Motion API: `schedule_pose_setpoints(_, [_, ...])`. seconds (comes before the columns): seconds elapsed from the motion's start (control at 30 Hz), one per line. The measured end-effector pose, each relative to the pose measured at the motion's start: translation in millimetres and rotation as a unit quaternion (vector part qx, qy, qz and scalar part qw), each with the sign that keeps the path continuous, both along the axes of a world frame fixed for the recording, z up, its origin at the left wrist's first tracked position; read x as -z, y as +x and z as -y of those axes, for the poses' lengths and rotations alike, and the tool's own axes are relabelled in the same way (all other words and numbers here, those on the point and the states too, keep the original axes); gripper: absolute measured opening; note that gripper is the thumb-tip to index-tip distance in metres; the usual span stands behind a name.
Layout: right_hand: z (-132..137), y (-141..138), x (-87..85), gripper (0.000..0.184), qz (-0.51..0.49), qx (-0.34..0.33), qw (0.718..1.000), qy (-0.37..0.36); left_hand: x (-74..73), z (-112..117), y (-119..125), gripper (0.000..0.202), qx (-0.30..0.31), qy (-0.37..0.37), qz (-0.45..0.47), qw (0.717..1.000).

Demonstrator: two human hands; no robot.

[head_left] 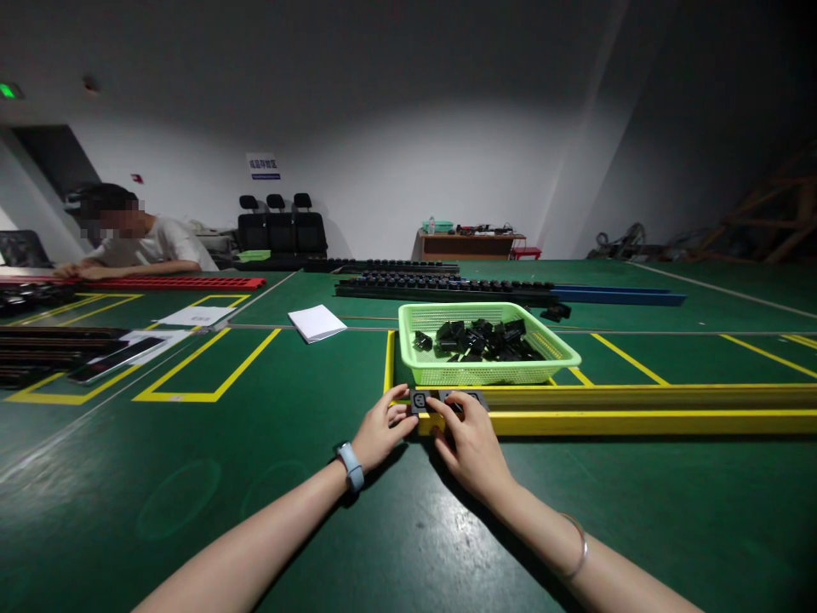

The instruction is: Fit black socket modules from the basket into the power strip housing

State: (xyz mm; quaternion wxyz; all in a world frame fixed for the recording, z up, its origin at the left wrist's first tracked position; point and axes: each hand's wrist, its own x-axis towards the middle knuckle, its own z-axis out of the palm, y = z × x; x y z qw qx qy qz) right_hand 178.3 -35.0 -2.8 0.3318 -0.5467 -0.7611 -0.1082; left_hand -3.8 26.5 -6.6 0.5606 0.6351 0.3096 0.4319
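Note:
A black power socket (419, 401) with a light outlined face sits at the left end of a long yellow channel rail (625, 421). My left hand (381, 430) grips this socket from its outer side, thumb and fingers curled about it. From the right, my right hand (471, 444) has its index fingertip on the socket and its thumb low against the rail's front wall. Under the right fingers another dark socket (473, 397) lies in the channel, partly covered. Just behind the rail stands a light green plastic basket (491, 373) holding several black socket pieces (476, 339).
A white paper pad (317, 323) lies left of the basket. Black socket strips (440, 288) and a blue rail (619, 295) stretch across behind it. At far left are dark rails (51, 353), a phone (118, 359) and a red rail (185, 283), where another person (150, 238) leans over.

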Motion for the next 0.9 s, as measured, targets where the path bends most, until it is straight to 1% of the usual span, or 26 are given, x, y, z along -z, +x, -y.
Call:
schedule_pose_setpoints(0.1, [0.2,0.4,0.0,0.046,0.003,-0.002,1.000,0.008,-1.9,0.8,0.3,0.049,0.002,-0.022,0.012,1.000])
schedule_pose_setpoints(0.2, [0.1,0.5,0.2,0.045,0.001,-0.001,1.000,0.009,-1.1,0.4,0.0,0.041,0.005,-0.022,0.008,1.000])
schedule_pose_setpoints(0.4, [-0.3,0.4,-0.1,0.044,-0.004,0.000,1.000,-0.005,3.3,-1.4,-1.1,0.037,-0.003,0.029,-0.044,0.999])
schedule_pose_setpoints(0.5, [-0.6,0.0,-0.1,0.043,-0.005,0.002,1.000,-0.009,3.7,-0.7,-1.8,0.035,0.004,0.045,-0.053,0.998])
schedule_pose_setpoints(0.77, [-1.4,-0.8,2.4,0.038,-0.007,0.012,1.000,0.009,1.3,0.8,-2.9,0.033,0.020,0.063,-0.073,0.995])
schedule_pose_setpoints(0.9, [-1.5,-0.5,2.6,0.037,-0.008,0.011,1.000,0.007,-0.3,1.8,-3.0,0.023,0.024,0.066,-0.069,0.995])
